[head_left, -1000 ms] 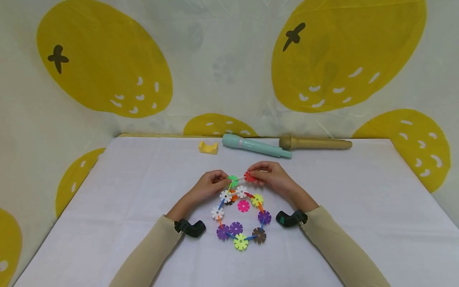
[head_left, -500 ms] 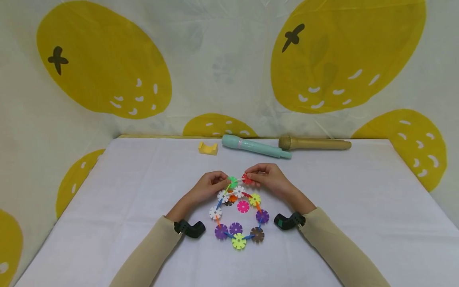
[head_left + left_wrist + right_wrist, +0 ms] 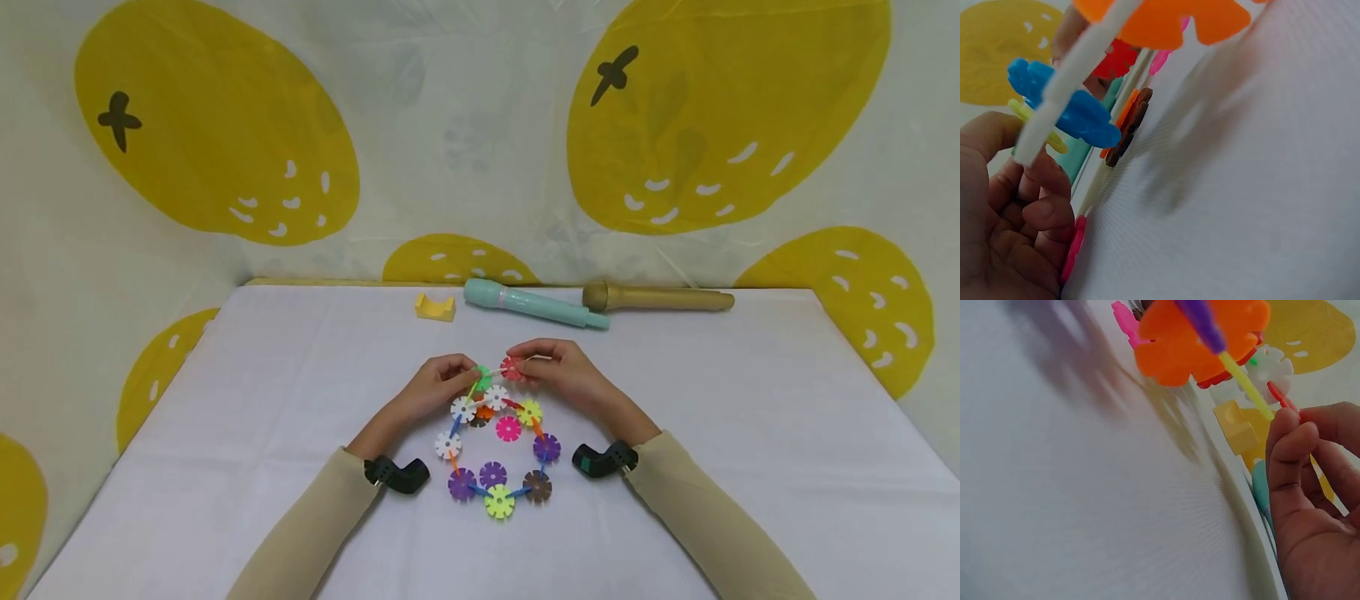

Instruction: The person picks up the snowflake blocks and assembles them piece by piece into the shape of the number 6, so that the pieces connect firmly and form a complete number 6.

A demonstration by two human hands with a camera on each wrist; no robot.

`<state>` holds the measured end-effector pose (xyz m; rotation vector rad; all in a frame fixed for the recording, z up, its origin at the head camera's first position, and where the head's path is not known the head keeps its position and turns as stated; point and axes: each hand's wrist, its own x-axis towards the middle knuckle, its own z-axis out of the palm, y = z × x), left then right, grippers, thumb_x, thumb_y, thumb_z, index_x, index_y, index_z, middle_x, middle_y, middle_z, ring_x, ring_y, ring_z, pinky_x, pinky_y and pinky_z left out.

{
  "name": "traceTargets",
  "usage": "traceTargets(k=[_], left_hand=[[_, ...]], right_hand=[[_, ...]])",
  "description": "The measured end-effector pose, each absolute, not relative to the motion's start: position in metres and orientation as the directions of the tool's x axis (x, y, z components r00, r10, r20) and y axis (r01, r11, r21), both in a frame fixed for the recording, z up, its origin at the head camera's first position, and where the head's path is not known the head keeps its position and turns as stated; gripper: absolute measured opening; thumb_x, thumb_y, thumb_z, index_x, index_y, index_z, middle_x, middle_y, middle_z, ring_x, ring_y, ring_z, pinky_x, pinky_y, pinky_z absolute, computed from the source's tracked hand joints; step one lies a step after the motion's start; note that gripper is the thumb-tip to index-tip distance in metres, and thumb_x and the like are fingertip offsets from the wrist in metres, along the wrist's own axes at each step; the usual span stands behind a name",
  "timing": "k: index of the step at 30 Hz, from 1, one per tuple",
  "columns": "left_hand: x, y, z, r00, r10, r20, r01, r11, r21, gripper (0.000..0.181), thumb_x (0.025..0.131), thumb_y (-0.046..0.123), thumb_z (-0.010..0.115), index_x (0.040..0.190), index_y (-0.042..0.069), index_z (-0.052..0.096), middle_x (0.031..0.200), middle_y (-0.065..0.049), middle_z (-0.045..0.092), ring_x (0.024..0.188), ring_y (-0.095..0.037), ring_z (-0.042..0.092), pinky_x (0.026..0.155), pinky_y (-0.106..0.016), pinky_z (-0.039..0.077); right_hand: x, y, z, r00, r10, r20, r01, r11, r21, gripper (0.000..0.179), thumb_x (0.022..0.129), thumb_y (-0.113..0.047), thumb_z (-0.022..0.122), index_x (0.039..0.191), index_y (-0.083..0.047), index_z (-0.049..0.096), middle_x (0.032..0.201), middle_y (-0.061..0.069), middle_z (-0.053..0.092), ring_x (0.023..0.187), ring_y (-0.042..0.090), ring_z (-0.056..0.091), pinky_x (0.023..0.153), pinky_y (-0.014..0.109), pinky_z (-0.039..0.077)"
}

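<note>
A ring of linked slotted plastic discs, in white, yellow, purple and brown with coloured discs set edge-on between them, hangs close over the table; a white disc (image 3: 448, 445) forms its left side. At its far end my left hand (image 3: 435, 385) pinches a green disc (image 3: 483, 378). Between thumb and fingers my right hand (image 3: 566, 372) grips a red disc (image 3: 512, 368), with a white edge-on disc spanning from it to the green one. In the left wrist view a blue disc (image 3: 1088, 119) of the ring is near the fingers. An orange disc (image 3: 1204, 344) fills the upper right wrist view.
Inside the ring's outline lie a pink disc (image 3: 508, 428) and a purple disc (image 3: 492, 476); an orange disc (image 3: 485, 411) and a brown one show at its far left. Along the back edge are a yellow block (image 3: 435, 307), a mint microphone (image 3: 536, 305) and a gold microphone (image 3: 660, 297).
The right hand and its red disc have shifted slightly left, and the linked ring with them. The left hand keeps its hold on the green disc; the loose pink and purple discs stay put.
</note>
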<state>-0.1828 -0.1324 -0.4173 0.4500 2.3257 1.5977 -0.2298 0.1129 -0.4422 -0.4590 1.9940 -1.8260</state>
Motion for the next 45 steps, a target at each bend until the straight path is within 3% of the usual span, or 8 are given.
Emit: traceTargets(k=[11,16,22,28,36,45], left_hand=[[-0.183,-0.134,-0.422,-0.916,0.402,-0.005,0.106,0.254,0.961,0.018,0.098,0.007,0.052,0.104,-0.007,0.061,0.077,0.001,0.056,0.066,-0.015,0.048,0.056,-0.022,0.041],[-0.182,-0.134,-0.421,-0.917,0.4,0.0,0.099,0.228,0.969,0.018,0.097,0.006,0.052,0.103,-0.008,0.061,0.079,0.0,0.057,0.068,-0.02,0.048,0.057,-0.022,0.042],[-0.18,-0.135,-0.419,-0.912,0.409,0.014,0.105,0.2,0.974,0.017,0.097,0.004,0.052,0.102,-0.01,0.061,0.077,-0.006,0.055,0.06,-0.016,0.044,0.052,-0.023,0.038],[-0.18,-0.136,-0.418,-0.912,0.41,0.008,0.099,0.202,0.974,0.018,0.096,0.006,0.052,0.102,-0.009,0.06,0.078,0.0,0.056,0.062,-0.014,0.046,0.053,-0.023,0.039],[-0.193,-0.14,-0.441,-0.897,0.441,-0.017,0.087,0.214,0.973,0.015,0.095,0.004,0.053,0.099,-0.008,0.06,0.073,-0.006,0.054,0.056,-0.015,0.044,0.048,-0.022,0.037],[-0.195,-0.14,-0.45,-0.883,0.468,-0.028,0.082,0.213,0.974,0.017,0.096,0.01,0.055,0.101,-0.005,0.061,0.071,-0.004,0.054,0.056,-0.016,0.044,0.048,-0.023,0.038]], right_hand=[[-0.232,0.115,-0.443,-0.841,-0.524,-0.137,0.112,0.08,-0.99,0.029,0.099,-0.012,0.056,0.117,0.01,0.061,0.082,0.006,0.067,0.067,0.013,0.058,0.064,0.022,0.051],[-0.233,0.118,-0.446,-0.804,-0.579,-0.139,0.033,0.191,-0.981,0.027,0.093,-0.005,0.064,0.115,0.011,0.061,0.087,0.004,0.068,0.071,0.011,0.058,0.065,0.021,0.05],[-0.229,0.122,-0.448,-0.734,-0.671,-0.105,-0.109,0.27,-0.957,0.025,0.09,0.0,0.064,0.113,0.01,0.063,0.098,0.014,0.071,0.075,0.012,0.059,0.064,0.02,0.049],[-0.223,0.124,-0.447,-0.71,-0.696,-0.104,-0.129,0.274,-0.953,0.024,0.089,-0.001,0.065,0.112,0.008,0.065,0.104,0.014,0.07,0.079,0.013,0.06,0.069,0.021,0.051],[-0.212,0.126,-0.446,-0.678,-0.729,-0.096,-0.153,0.268,-0.951,0.023,0.088,-0.001,0.067,0.11,0.005,0.068,0.1,0.011,0.069,0.08,0.013,0.059,0.072,0.022,0.051],[-0.204,0.128,-0.446,-0.642,-0.767,-0.027,-0.257,0.249,-0.934,0.03,0.081,0.01,0.061,0.109,0.006,0.068,0.101,0.016,0.066,0.076,0.009,0.052,0.064,0.018,0.044]])
